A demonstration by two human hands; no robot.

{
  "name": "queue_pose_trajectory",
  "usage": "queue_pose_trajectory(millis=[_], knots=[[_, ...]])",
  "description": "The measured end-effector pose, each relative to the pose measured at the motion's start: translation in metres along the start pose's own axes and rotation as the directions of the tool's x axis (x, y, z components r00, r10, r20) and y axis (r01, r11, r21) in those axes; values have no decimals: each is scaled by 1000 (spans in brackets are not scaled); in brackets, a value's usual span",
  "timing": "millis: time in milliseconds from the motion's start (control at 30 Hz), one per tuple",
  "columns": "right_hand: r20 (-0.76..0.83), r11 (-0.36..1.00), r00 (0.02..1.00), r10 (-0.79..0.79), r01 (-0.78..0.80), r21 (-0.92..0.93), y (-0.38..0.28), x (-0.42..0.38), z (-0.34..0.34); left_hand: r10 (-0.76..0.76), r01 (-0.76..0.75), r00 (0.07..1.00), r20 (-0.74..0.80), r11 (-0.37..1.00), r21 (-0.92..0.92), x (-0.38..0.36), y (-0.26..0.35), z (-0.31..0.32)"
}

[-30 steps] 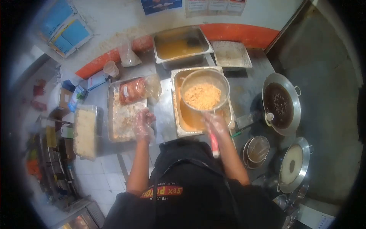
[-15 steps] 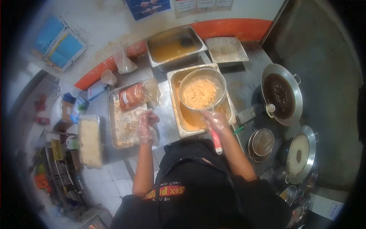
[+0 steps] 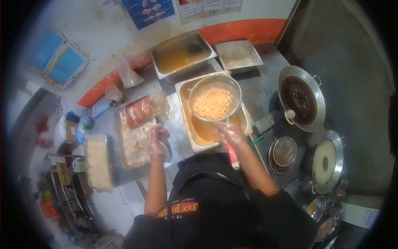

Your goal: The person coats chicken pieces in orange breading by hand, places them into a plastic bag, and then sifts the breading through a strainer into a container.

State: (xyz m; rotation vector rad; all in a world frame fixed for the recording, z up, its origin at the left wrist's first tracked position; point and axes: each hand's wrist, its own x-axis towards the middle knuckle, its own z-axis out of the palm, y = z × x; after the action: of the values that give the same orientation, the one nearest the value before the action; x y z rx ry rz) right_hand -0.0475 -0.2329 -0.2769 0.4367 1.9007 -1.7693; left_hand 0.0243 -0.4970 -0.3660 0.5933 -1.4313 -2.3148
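My right hand (image 3: 233, 137), in a clear plastic glove, is closed on the handle of a round sieve (image 3: 192, 92). Pale orange crumbly bits (image 3: 213, 103) lie in the sieve, above a steel pan (image 3: 198, 148) of orange powder. My left hand (image 3: 158, 140), also gloved, hovers with curled fingers over the right edge of a floury tray (image 3: 132, 162); whether it holds anything is hidden. On that tray rests a clear bag of reddish meat (image 3: 139, 113).
Behind are a pan of yellowish liquid (image 3: 182, 60) and a pan of white powder (image 3: 237, 56). At right stand a wok of dark oil (image 3: 301, 99), a second wok (image 3: 325, 162) and small strainers (image 3: 285, 152). A pale-filled container (image 3: 98, 162) is at left.
The view has shifted, so the counter items appear slightly left. The crumbly bits are heaped differently in the sieve, which my right hand still holds. My left hand keeps about the same pose.
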Motion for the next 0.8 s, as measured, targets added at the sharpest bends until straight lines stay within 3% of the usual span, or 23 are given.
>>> queue_pose_trajectory(millis=[33,67,133,167,200,267,300,333,400,433,567,667,700,800], knots=[[74,992,990,-123,123,2,4,-11,-10,27,-27,999,26,999,22,10,6,3],[71,989,987,-146,146,5,1,-17,-13,45,-46,998,39,999,14,21,10,4],[75,998,995,66,-67,4,-6,-38,-20,-1,3,999,41,999,-36,16,8,2],[93,999,995,-28,24,48,7,-11,-15,19,-17,999,27,997,-72,15,4,3],[93,999,996,-14,10,47,9,-7,-17,7,-5,1000,21,998,-67,11,3,6],[80,996,995,-65,70,-63,10,-2,-16,17,-17,1000,22,1000,8,11,9,8],[92,971,967,-239,239,19,23,-8,-24,27,-29,999,46,999,39,12,12,8],[97,967,962,-254,255,9,9,-7,-22,41,-42,998,45,999,24,20,11,11],[106,997,994,27,-35,74,-2,-20,-17,26,-26,1000,11,1000,-10,13,3,6],[72,1000,997,-2,3,-7,-1,-7,-7,-9,10,1000,16,998,-67,15,-1,6],[144,996,988,-54,44,72,8,-14,-22,25,-28,994,105,999,36,17,1,1],[65,999,998,-6,8,-43,0,-4,-7,5,-3,999,35,998,-59,15,2,10],[36,996,996,83,-82,-28,-3,4,-2,-2,3,1000,26,999,-32,14,3,12],[127,995,992,6,-18,94,-1,-36,-24,45,-50,995,86,997,56,16,9,8]])
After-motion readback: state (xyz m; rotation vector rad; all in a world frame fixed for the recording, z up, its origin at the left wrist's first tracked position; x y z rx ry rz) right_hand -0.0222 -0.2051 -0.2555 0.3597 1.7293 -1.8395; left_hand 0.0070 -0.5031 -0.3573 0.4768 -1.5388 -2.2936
